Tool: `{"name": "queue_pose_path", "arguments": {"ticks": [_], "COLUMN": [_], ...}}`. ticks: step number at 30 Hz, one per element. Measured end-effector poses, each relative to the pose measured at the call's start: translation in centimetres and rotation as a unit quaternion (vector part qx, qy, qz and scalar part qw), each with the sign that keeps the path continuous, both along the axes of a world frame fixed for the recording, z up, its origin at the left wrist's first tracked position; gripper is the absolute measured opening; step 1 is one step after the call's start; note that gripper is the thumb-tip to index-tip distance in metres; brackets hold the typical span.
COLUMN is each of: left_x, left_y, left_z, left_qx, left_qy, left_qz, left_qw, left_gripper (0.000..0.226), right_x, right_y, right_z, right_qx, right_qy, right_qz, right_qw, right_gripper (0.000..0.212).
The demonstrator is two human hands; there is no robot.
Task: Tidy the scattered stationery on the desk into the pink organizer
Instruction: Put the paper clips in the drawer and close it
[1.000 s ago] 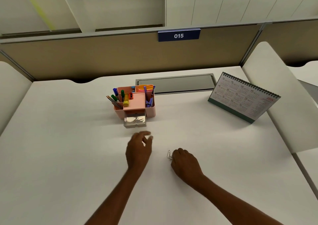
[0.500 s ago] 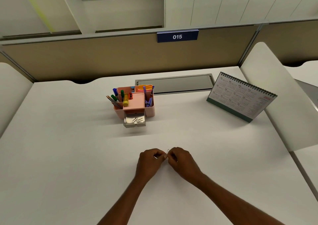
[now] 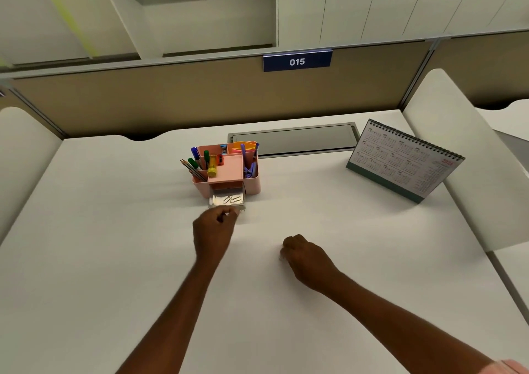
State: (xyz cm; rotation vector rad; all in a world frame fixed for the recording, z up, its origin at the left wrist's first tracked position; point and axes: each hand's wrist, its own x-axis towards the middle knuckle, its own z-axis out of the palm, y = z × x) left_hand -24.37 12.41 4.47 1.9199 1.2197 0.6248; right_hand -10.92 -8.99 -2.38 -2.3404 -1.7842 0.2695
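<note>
The pink organizer (image 3: 229, 170) stands just beyond the left hand (image 3: 213, 232), its clear drawer (image 3: 227, 200) pulled out toward the grip with a few paper clips (image 3: 232, 199) lying inside. That hand's fingers are pinched together right at the drawer's near edge (whatever they pinch is too small to make out). The step looks like dropping a clip in; next the pinch must reach over the drawer and release. The right hand (image 3: 305, 254) rests curled on the desk (image 3: 114, 259), well right of the grip; whether it holds anything I cannot tell.
</note>
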Motion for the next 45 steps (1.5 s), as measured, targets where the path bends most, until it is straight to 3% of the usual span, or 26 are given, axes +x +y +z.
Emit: {"name": "queue_pose_path", "arguments": {"ticks": [6,10,18,28,32,34,37,39,41,45], "left_x": [2.2,3.7,5.3,5.1,4.7,3.9,2.3,0.9,-0.3,-1.6], "left_y": [4.6,6.0,6.5,7.4,6.3,5.0,2.1,-1.0,-3.7,-5.6], "left_z": [1.1,1.1,0.2,-0.8,0.0,0.2,-1.0,-2.4,-4.4,-8.1], "left_qx": [0.103,0.057,0.004,-0.001,0.018,0.083,0.223,0.221,0.175,0.177], "left_qy": [0.132,0.200,0.281,0.275,0.197,0.166,0.081,0.027,0.039,0.112], "left_qz": [0.089,0.139,0.126,0.121,0.132,0.142,0.083,-0.001,-0.108,-0.276], "left_qw": [0.982,0.968,0.951,0.954,0.971,0.972,0.968,0.975,0.978,0.938], "left_gripper": [0.035,0.053,0.043,0.039,0.028,0.027,0.023,0.015,0.011,0.015], "right_x": [0.9,1.0,1.6,0.8,0.6,0.8,1.1,1.2,1.3,1.3], "right_y": [0.7,1.1,1.5,1.8,1.9,1.8,1.7,1.5,1.3,1.1], "right_z": [0.8,1.1,1.8,1.3,1.0,1.1,1.0,0.7,0.2,0.1], "right_qx": [-0.051,-0.084,-0.105,-0.117,-0.108,-0.077,-0.026,-0.002,0.016,0.032], "right_qy": [-0.113,-0.172,-0.189,-0.169,-0.159,-0.145,-0.134,-0.125,-0.113,-0.090], "right_qz": [0.118,0.171,0.234,0.190,0.170,0.157,0.139,0.123,0.108,0.084], "right_qw": [0.985,0.966,0.948,0.960,0.967,0.974,0.981,0.985,0.987,0.992], "right_gripper": [0.020,0.018,0.021,0.021,0.022,0.016,0.017,0.015,0.017,0.021]}}
